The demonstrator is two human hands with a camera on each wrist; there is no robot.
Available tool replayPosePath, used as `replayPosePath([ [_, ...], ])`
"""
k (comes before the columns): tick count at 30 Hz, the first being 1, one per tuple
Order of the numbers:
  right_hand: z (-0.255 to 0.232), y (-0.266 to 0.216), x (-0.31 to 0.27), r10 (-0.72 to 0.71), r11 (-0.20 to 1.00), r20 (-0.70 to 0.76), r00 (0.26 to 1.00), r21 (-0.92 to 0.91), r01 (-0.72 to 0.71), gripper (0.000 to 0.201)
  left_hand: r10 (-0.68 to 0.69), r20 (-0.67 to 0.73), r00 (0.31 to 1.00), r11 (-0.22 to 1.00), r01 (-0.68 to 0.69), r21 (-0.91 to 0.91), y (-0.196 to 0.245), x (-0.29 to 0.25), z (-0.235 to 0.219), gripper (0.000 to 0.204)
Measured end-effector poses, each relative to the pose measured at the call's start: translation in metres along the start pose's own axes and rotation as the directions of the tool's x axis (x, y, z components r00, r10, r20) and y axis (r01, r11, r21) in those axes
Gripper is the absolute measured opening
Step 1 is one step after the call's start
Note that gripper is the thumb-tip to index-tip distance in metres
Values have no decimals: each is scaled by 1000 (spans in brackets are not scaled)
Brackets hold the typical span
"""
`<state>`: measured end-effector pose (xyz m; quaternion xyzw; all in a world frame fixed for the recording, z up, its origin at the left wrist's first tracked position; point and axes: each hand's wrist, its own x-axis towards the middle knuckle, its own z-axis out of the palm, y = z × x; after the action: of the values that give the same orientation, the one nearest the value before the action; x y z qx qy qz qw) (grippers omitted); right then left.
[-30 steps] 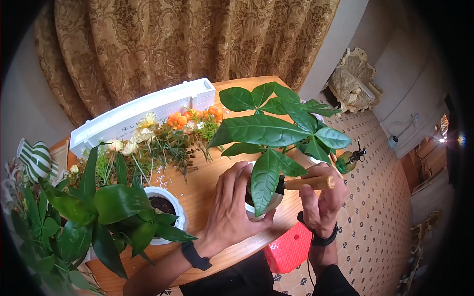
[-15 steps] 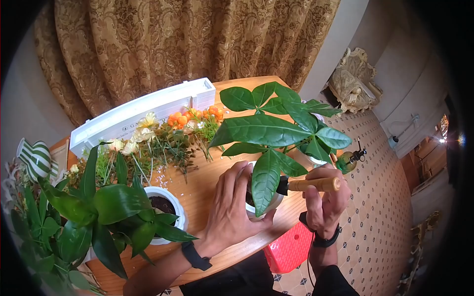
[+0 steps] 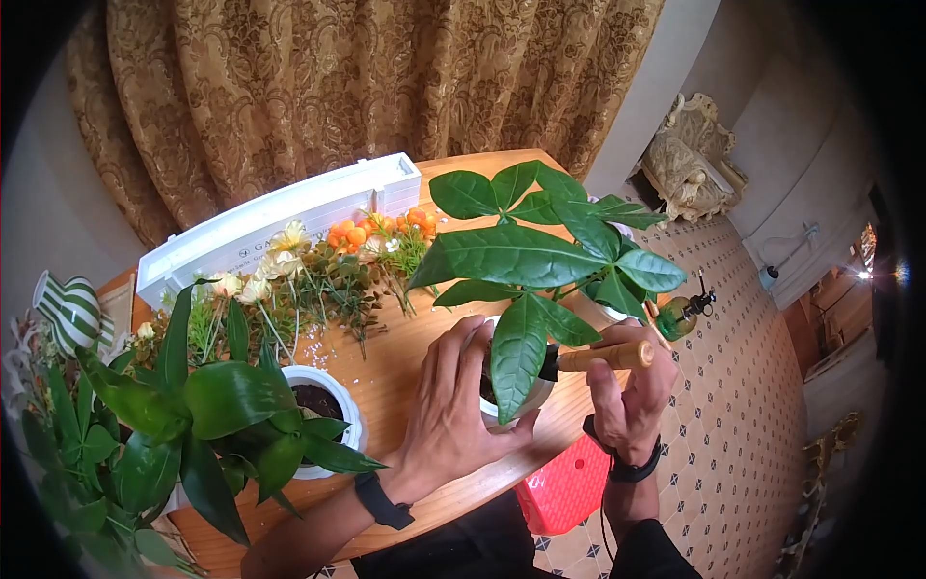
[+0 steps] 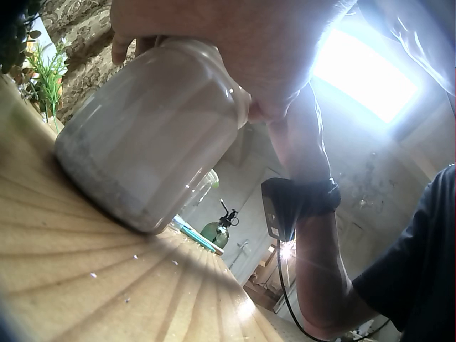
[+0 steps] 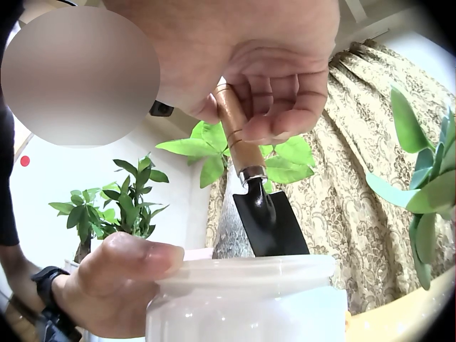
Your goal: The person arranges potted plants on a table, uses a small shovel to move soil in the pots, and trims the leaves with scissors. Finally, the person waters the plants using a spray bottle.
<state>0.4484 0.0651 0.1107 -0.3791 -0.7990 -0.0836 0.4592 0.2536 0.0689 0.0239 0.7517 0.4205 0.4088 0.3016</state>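
Observation:
My left hand [image 3: 451,410] grips the white pot [image 4: 153,132] near its rim, fingers on the far side and thumb on the near side. A thick grey-brown trunk [image 5: 233,221] rises from the pot to broad green leaves [image 3: 526,256], which cover part of the opening in the head view. My right hand [image 3: 634,391] holds a small trowel by its wooden handle [image 3: 603,358]. In the right wrist view its black blade [image 5: 274,221] points down beside the trunk, the tip hidden behind the pot's rim. The pot stands on the wooden table [image 4: 78,271].
A second white pot [image 3: 355,425] with soil and a leafy plant [image 3: 231,400] stands at left. Cut flowers [image 3: 280,262] and orange berries [image 3: 352,232] lie before a long white planter box [image 3: 289,207]. A green spray bottle [image 3: 683,314] is at right, a red stool [image 3: 564,492] below the table edge.
The right hand and trowel shifted a little to the right, away from the plant, then came back left. The left hand and pot stay in place.

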Motion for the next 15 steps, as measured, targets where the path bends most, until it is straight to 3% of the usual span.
replayPosePath([
  [5,1,-1,-5,96,991,-35,995,99,-92,17,14,-13,1000,1000,-14,7,-1,0,1,97],
  [8,1,3,0,3,999,-24,1000,43,-2,17,11,-14,1000,1000,-11,5,0,0,1,96],
  [12,0,1,-2,29,999,5,1000,22,-29,17,11,-7,1000,1000,-11,-1,0,1,-1,96],
  [15,-1,2,-9,74,989,13,997,129,-75,21,19,-11,1000,1000,-19,-1,0,1,0,96],
])
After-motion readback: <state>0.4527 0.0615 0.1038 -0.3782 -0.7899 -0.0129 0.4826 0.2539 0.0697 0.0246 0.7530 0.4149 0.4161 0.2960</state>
